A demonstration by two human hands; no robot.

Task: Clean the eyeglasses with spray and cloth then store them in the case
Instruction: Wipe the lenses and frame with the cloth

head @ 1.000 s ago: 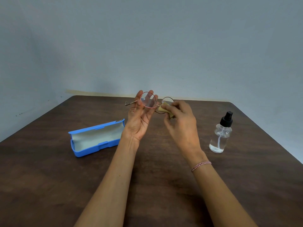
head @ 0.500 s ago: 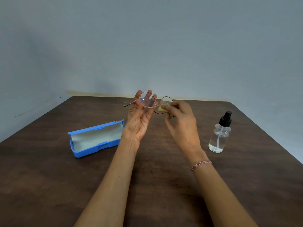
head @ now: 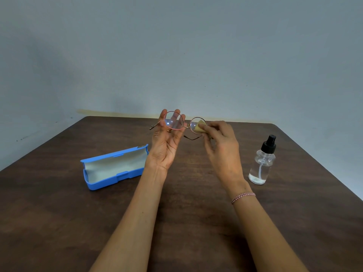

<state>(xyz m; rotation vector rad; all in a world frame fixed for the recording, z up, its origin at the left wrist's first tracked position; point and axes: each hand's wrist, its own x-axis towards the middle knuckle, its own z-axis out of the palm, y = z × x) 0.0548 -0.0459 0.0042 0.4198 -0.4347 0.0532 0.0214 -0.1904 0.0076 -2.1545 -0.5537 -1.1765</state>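
Eyeglasses [head: 174,121] barely shifted: left hand [head: 167,146] holds one lens, right hand [head: 222,142] pinches cloth [head: 197,128] on the other; overpressure may bend the bridge.

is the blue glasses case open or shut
Open: the blue plastic glasses case lies with its lid back, pale lining exposed and nothing inside.

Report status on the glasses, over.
Left hand holds eyeglasses at one lens. Right hand pinches cloth against the other lens. Case open, spray bottle upright, nothing in the way.
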